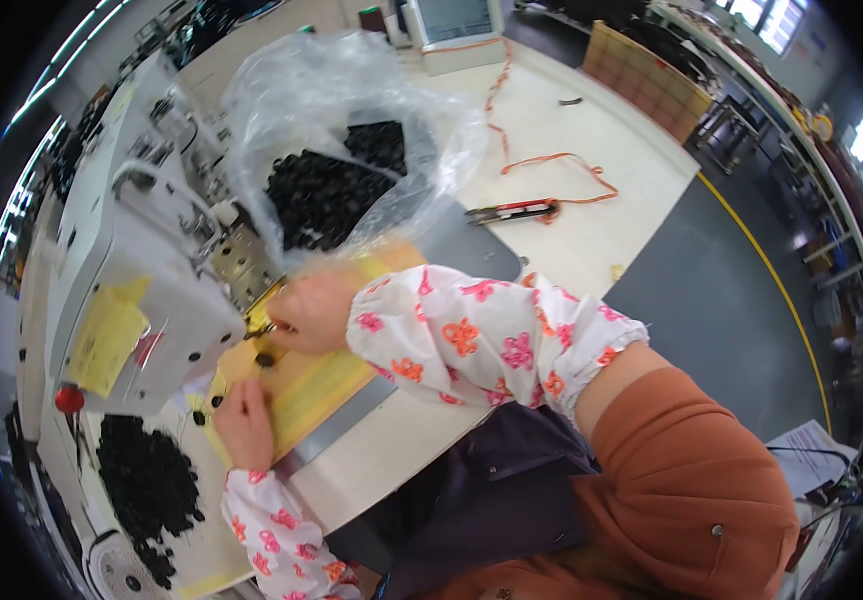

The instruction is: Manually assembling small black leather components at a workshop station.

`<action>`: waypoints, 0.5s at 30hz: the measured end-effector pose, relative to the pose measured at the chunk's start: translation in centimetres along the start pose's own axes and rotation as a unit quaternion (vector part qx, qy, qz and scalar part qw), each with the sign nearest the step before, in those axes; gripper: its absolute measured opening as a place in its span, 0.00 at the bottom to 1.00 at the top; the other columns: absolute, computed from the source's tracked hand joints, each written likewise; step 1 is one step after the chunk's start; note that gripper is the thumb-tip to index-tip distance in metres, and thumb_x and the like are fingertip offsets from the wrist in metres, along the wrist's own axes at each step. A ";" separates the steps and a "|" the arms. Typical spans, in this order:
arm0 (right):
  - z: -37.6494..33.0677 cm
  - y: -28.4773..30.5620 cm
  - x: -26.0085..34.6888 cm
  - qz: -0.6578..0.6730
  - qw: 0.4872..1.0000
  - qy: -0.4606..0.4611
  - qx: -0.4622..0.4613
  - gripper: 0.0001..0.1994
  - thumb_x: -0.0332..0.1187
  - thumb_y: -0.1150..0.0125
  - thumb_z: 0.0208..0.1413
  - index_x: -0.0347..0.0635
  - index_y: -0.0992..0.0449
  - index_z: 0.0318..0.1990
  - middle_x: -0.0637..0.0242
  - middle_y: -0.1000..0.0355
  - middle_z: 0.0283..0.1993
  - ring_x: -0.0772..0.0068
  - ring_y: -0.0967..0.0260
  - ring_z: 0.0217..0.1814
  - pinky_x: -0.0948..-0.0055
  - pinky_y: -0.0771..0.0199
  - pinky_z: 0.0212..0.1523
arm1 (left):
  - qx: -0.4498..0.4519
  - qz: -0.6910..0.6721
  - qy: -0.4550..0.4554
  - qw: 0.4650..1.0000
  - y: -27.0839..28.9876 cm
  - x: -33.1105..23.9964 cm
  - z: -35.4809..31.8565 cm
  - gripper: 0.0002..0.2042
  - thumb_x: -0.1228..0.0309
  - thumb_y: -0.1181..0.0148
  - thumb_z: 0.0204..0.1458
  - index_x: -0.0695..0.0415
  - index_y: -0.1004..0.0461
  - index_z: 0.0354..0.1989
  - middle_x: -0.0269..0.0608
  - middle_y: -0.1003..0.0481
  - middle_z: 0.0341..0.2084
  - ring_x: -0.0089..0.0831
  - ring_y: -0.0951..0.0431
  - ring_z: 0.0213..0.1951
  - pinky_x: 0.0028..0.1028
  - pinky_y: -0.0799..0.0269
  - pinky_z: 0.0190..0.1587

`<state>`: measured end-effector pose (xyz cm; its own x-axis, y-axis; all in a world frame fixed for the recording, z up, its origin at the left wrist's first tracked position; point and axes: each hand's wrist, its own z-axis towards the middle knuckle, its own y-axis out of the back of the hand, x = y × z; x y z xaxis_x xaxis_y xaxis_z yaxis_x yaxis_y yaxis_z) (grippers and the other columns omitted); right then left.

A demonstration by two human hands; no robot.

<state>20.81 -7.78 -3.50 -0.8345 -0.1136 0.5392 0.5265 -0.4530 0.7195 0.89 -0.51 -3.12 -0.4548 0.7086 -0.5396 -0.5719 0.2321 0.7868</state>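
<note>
Orange sleeve (691, 470) nearest; both hands at a white sewing machine (141, 280).
Right hand (313, 310) pinches a small black piece (265, 357) on the yellow board (301, 385), long axis unclear. Left hand (244, 422) lies flat, holding nothing. Yellow tag (106, 335) on machine; clear bag (341, 150) of black pieces behind.

A sewing machine (141, 290) is standing at the table's (591, 170) left side. Behind it, a plastic bag (341, 150) of small parts is lying open. Scissors (511, 211) are resting right of the bag, a loose pile (146, 490) lying in front of the machine.
</note>
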 end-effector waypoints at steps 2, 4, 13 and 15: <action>-0.1 0.1 0.3 0.001 1.000 0.015 0.000 0.10 0.38 0.45 0.41 0.41 0.31 0.20 0.57 0.33 0.19 0.52 0.33 0.23 0.58 0.35 0.26 | -0.041 -0.021 0.094 0.994 2.6 3.2 -0.2 0.19 0.62 0.56 0.55 0.63 0.34 0.16 0.35 0.37 0.08 0.20 0.40 0.13 0.24 0.46 0.17; 0.3 0.0 0.6 0.004 0.999 0.032 -0.009 0.10 0.38 0.46 0.41 0.41 0.31 0.20 0.57 0.33 0.19 0.52 0.33 0.24 0.58 0.35 0.26 | -0.072 -0.134 0.178 0.972 4.8 7.2 -1.0 0.18 0.63 0.52 0.54 0.62 0.31 0.16 0.29 0.35 0.10 0.13 0.43 0.12 0.17 0.51 0.14; -0.2 -0.8 1.1 0.010 0.999 0.043 -0.027 0.10 0.39 0.45 0.42 0.42 0.31 0.20 0.60 0.32 0.19 0.55 0.33 0.24 0.59 0.35 0.24 | -0.119 0.199 -0.088 0.969 3.6 2.2 -0.3 0.10 0.74 0.50 0.49 0.65 0.30 0.38 0.53 0.29 0.36 0.48 0.29 0.37 0.35 0.35 0.40; 0.1 -1.1 0.1 0.026 0.999 0.028 0.008 0.10 0.38 0.44 0.42 0.43 0.31 0.20 0.60 0.32 0.19 0.55 0.33 0.24 0.60 0.35 0.24 | -0.056 0.119 -0.074 0.989 1.0 0.9 1.0 0.13 0.73 0.48 0.48 0.64 0.32 0.42 0.54 0.29 0.34 0.51 0.31 0.38 0.37 0.37 0.42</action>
<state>20.12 -7.14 -4.18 -0.8130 -0.1860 0.5517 0.5723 -0.4302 0.6982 0.64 1.00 -2.55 -0.4858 0.8257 -0.2868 -0.5360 -0.0222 0.8439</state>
